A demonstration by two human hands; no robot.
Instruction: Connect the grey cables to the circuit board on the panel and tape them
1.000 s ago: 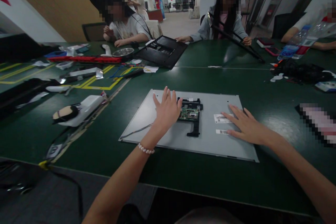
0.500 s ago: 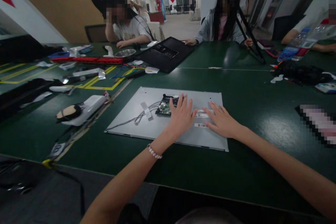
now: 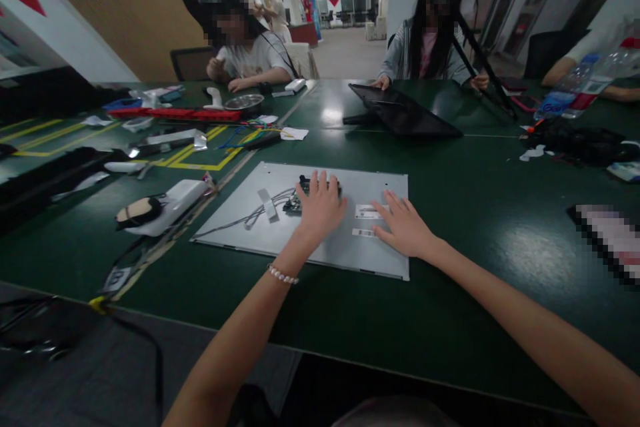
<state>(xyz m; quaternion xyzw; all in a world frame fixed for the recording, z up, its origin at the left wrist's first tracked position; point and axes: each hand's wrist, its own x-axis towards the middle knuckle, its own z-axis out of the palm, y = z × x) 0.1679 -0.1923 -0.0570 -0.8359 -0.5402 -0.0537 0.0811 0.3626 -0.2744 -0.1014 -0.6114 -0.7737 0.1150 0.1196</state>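
Note:
A flat silver-grey display panel (image 3: 345, 257) lies on the green table in front of me, its backing side up. My left hand (image 3: 321, 208) rests with fingers spread over a small green circuit board (image 3: 293, 203) and hides much of it. Grey cables (image 3: 240, 221) run from the board to the panel's left corner, held by a strip of silver tape (image 3: 269, 205). Lying flat on the panel's right part, my right hand (image 3: 404, 227) has its fingers apart, touching the edge of a white label (image 3: 366, 212). Neither hand grips anything.
Across the table a person's hand (image 3: 383, 82) holds a black panel (image 3: 413, 113) beside a tripod (image 3: 483, 60). Left lie a white device (image 3: 173, 203) and a red strip (image 3: 185, 115). Plastic bottles (image 3: 567, 90) and a phone (image 3: 613, 233) are on the right.
The display panel has slid slightly left with both my hands on it. Across the table, the black panel has moved right and turned in the other person's hand.

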